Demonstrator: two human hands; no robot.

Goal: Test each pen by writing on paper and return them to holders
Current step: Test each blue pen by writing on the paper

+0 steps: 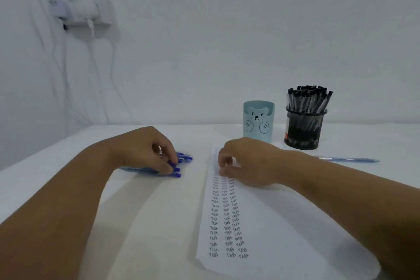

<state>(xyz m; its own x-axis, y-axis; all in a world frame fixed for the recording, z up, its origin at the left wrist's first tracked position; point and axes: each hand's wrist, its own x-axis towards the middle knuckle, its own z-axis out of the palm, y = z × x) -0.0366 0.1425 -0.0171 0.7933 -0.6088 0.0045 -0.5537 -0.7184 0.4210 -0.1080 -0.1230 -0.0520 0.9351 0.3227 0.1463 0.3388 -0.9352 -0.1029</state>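
1. Fingers of the left hand (145, 150) were curled over a bunch of blue pens (179, 163) lying on the table (45, 177) — pinching them at the capped ends, it seemed. If the pinch took only one or two, the others could roll away toward the table edge.
2. The right hand (245, 161) rested on the paper (284, 223) with fingers loosely curled and holding nothing. If it lifted, the sheet could slide when writing starts.
3. The paper already carried three columns of "Test", so new marks could be confused with old ones.
4. The bear holder (259, 121) looked empty, the mesh holder (305, 129) was full of black pens (309, 99) — a blue pen could be returned to the wrong holder.
5. One loose blue pen (350, 160) lay well apart on the right and could be forgotten.
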